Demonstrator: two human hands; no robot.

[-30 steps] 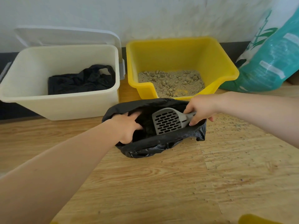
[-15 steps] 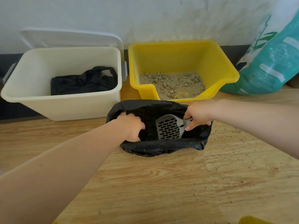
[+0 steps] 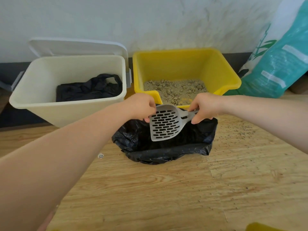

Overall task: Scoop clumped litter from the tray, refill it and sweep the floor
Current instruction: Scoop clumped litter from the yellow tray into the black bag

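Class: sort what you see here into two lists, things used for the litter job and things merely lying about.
In use: right hand gripping grey scoop; left hand; black bag; yellow tray with litter; teal sack.

Lying about: cream bin; small round scrap.

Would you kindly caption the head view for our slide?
Right hand holds grey slotted plastic scoop over open black plastic bag; left hand grips the bag's rim.

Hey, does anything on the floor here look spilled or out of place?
Yes. Loose litter grains are scattered over the wooden floor right of the black bag, below the yellow tray. A small pale scrap lies left of the bag.
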